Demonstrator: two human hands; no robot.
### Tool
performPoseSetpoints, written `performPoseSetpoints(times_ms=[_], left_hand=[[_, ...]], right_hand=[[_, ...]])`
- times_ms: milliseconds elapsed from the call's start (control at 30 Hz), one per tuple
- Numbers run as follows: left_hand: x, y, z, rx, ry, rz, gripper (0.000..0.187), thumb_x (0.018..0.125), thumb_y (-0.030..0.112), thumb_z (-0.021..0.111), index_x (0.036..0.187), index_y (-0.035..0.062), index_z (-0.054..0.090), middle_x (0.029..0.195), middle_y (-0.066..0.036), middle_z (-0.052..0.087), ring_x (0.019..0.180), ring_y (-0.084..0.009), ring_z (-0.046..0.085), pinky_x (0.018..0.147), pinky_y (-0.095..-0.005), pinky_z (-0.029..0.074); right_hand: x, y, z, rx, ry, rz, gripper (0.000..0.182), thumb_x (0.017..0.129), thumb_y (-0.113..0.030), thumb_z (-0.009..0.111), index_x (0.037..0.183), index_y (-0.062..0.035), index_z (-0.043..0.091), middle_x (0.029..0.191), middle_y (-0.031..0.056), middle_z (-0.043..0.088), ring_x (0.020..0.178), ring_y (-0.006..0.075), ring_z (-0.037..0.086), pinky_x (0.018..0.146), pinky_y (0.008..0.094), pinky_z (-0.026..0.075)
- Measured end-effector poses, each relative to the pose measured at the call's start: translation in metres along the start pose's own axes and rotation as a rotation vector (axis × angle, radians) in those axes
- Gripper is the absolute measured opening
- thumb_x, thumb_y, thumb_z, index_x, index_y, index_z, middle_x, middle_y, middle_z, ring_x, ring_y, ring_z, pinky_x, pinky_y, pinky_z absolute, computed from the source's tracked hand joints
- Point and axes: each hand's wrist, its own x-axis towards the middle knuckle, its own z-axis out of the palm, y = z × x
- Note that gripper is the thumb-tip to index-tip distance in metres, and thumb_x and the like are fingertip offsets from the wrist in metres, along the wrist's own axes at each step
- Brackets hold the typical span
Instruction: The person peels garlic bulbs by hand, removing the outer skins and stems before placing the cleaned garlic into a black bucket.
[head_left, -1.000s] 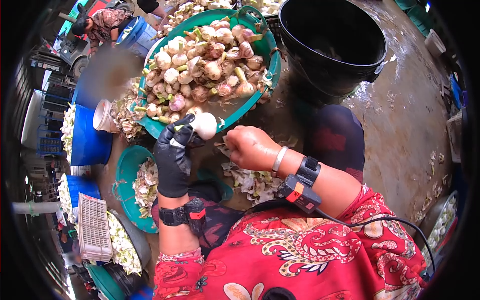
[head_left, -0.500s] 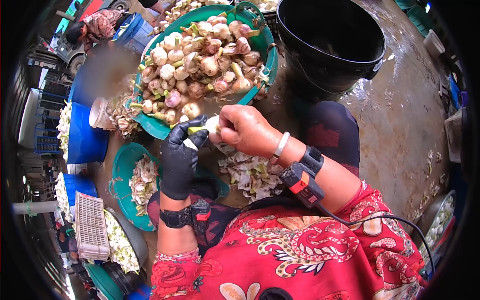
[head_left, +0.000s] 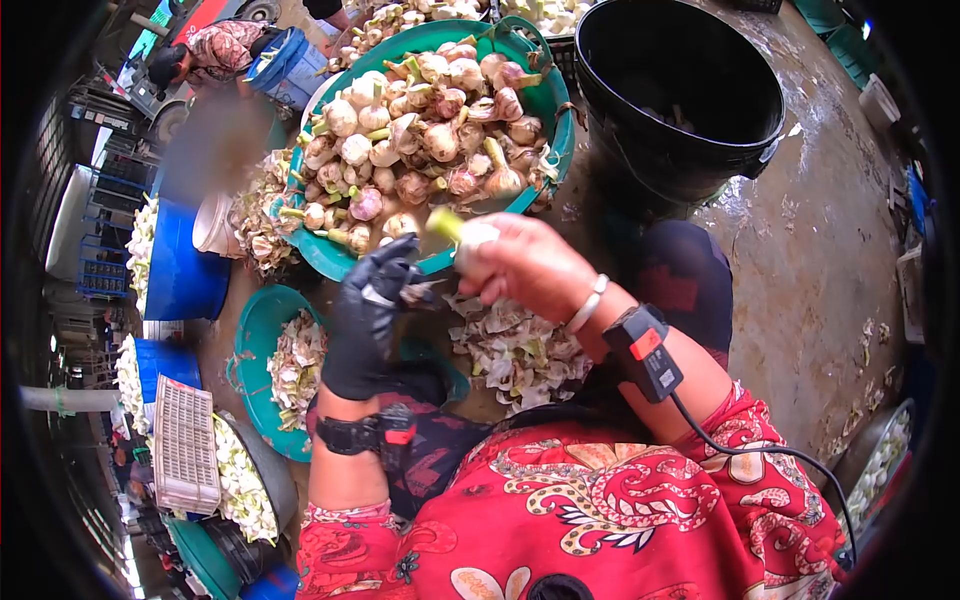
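My right hand [head_left: 525,262], bare, is closed around a garlic bulb [head_left: 476,240] with its green stem pointing up and left. Just left of it, my left hand [head_left: 368,315] wears a black glove, its fingers pressed together; a small dark and pale bit shows at the fingertips, too blurred to name. The two hands are apart. Beyond them, a green tub [head_left: 345,262] is heaped with unpeeled garlic bulbs [head_left: 440,135]. Below my right hand lies a pile of garlic skins [head_left: 520,350].
A tall black bucket [head_left: 670,165] stands at the back right. On the left are a green basin [head_left: 255,345] with peelings, blue tubs [head_left: 185,265] of white garlic, and a plastic crate [head_left: 186,445]. Another person [head_left: 220,55] bends near a blue bucket [head_left: 290,70].
My right hand has drawn the garlic bulb away from my left hand, and its stem now tips upward. My left hand has let go of the stem. The whole view has shifted slightly.
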Motion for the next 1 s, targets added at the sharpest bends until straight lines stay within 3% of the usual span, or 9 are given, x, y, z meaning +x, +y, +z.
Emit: performPoseSetpoints(times_ms=[133,400,467,567,667,733,867,967,1000], left_hand=[[0.028,-0.009,-0.078,0.301,0.16,-0.052,0.027,0.086,0.014,0.065,0.11,0.0005,0.063,0.096,-0.006,0.067,0.084,-0.0117,0.061,0.074,-0.0251,0.049],[0.121,-0.052,-0.107,1.456,-0.37,-0.157,0.043,0.077,0.035,0.067,0.111,0.008,0.066,0.113,-0.018,0.063,0.104,-0.0317,0.06,0.091,-0.0393,0.047],[0.132,-0.053,-0.093,1.629,-0.575,-0.371,0.043,0.078,0.041,0.063,0.11,0.0124,0.066,0.119,-0.018,0.06,0.112,-0.0304,0.056,0.093,-0.0394,0.045],[0.137,-0.068,-0.099,1.65,-0.558,-0.368,0.042,0.074,0.036,0.069,0.108,0.0113,0.066,0.097,-0.018,0.067,0.093,-0.0331,0.063,0.085,-0.041,0.048],[0.122,-0.064,-0.103,1.608,-0.467,-0.25,0.035,0.079,0.038,0.066,0.099,0.0092,0.067,0.096,-0.016,0.067,0.09,-0.0309,0.063,0.082,-0.0403,0.049],[0.105,-0.048,-0.104,1.022,-0.198,-0.345,0.026,0.081,0.027,0.067,0.092,0.0039,0.065,0.082,-0.013,0.066,0.073,-0.0236,0.064,0.069,-0.0359,0.051],[0.044,0.0,-0.047,0.267,-0.151,-0.297,0.019,0.087,0.016,0.064,0.098,0.0013,0.061,0.085,-0.003,0.064,0.074,-0.0105,0.061,0.068,-0.0255,0.05],[0.011,0.0,-0.024,0.219,-0.172,-0.026,0.021,0.086,0.005,0.062,0.107,0.0003,0.062,0.1,-0.005,0.065,0.079,-0.0122,0.062,0.073,-0.0278,0.052],[0.008,-0.003,-0.02,-0.177,-0.094,-0.206,0.029,0.088,0.004,0.061,0.116,0.0018,0.058,0.107,-0.004,0.063,0.087,-0.0124,0.062,0.078,-0.0275,0.052]], right_hand=[[-0.012,-0.076,-0.015,0.437,0.159,-0.632,0.057,0.091,-0.041,0.058,0.123,0.0036,0.043,0.117,0.0215,0.057,0.093,0.0222,0.064,0.079,0.0283,0.055],[0.002,-0.033,-0.013,0.033,0.306,-0.15,0.03,0.09,-0.019,0.061,0.115,-0.0033,0.055,0.094,0.0085,0.065,0.074,0.0145,0.065,0.064,0.0241,0.053],[0.007,-0.031,-0.011,0.017,0.323,-0.122,0.024,0.09,-0.017,0.062,0.109,-0.0039,0.056,0.093,0.0075,0.064,0.073,0.0129,0.064,0.063,0.0227,0.053],[0.012,-0.03,-0.01,-0.028,0.371,-0.111,0.022,0.09,-0.017,0.061,0.107,-0.004,0.057,0.092,0.0073,0.064,0.073,0.0124,0.064,0.064,0.0228,0.053],[0.017,-0.025,-0.005,-0.075,0.367,-0.084,0.023,0.088,-0.013,0.062,0.108,-0.0031,0.057,0.092,0.0063,0.063,0.076,0.011,0.062,0.067,0.0225,0.052],[0.023,-0.013,0.004,-0.478,0.278,-0.189,0.028,0.084,-0.007,0.064,0.111,-0.0035,0.057,0.097,0.0074,0.062,0.082,0.0106,0.06,0.072,0.0236,0.052],[0.036,0.025,0.022,-1.013,0.264,-0.787,0.051,0.071,-0.001,0.063,0.121,-0.0102,0.056,0.111,0.0148,0.062,0.102,0.0283,0.061,0.09,0.0364,0.049],[0.035,0.033,0.033,-0.445,0.123,-0.515,0.051,0.076,0.003,0.063,0.124,-0.0079,0.053,0.106,0.0077,0.062,0.097,0.0183,0.061,0.087,0.0293,0.049],[0.034,0.032,0.035,-0.178,0.089,-0.392,0.049,0.078,0.001,0.064,0.124,-0.007,0.053,0.104,0.005,0.061,0.093,0.0145,0.061,0.085,0.0272,0.049]])
